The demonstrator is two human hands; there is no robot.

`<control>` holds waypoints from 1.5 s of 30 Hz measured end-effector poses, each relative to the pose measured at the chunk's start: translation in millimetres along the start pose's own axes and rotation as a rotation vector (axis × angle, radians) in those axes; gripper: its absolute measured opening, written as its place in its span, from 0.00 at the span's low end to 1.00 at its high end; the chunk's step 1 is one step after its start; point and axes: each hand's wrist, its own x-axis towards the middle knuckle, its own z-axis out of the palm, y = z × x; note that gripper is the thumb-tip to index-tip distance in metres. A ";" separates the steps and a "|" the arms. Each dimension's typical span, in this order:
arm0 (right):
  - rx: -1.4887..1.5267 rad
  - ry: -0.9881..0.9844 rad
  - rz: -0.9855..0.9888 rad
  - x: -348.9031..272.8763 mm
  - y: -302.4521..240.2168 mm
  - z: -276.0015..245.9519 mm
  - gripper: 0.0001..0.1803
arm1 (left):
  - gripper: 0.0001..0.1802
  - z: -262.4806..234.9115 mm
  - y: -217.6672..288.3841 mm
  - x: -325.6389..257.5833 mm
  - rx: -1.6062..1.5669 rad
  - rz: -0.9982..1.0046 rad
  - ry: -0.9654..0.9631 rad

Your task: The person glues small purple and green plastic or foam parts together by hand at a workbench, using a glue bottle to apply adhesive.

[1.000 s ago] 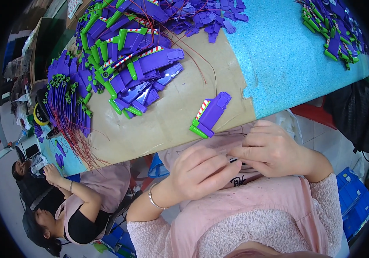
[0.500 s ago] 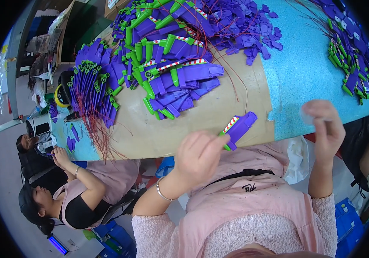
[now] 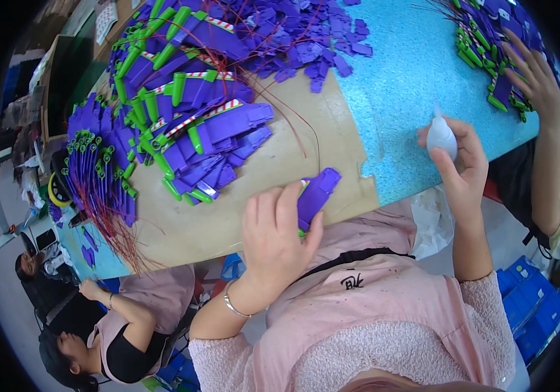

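A: Here we go: the left hand [image 3: 273, 228] sits at the near edge of the brown mat [image 3: 208, 225], fingers and thumb closed around the near end of 1 purple wing piece [image 3: 319, 193]. Why there?

B: Likely to steady it, with its far end left bare. How hard that grip is, I can't tell.

A: And the right hand [image 3: 468, 171]?

B: Out to the right of the mat, over the blue tabletop [image 3: 397, 111], curled around 1 pale bottle [image 3: 442, 138]! Thin tip aimed away from the body, thumb across the near side; that looks like a hold for control.

A: Anything in the way?

B: Those fingers hide much of the wing piece's green end. On the mat's far left, a heap of purple-and-green wings [image 3: 227, 124] eats up space, with red wires [image 3: 115, 235] hanging over the near left edge.

A: Beyond the mat's far edge?

B: Loose purple parts [image 3: 280, 39]. Far right of the mat, another pile [image 3: 489, 49], with a co-worker's hand [image 3: 538, 81] right beside it!
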 end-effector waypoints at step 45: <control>0.243 -0.020 -0.127 -6.2 -28.6 44.2 0.05 | 0.27 -5.4 -0.7 5.7 -0.053 -0.054 0.042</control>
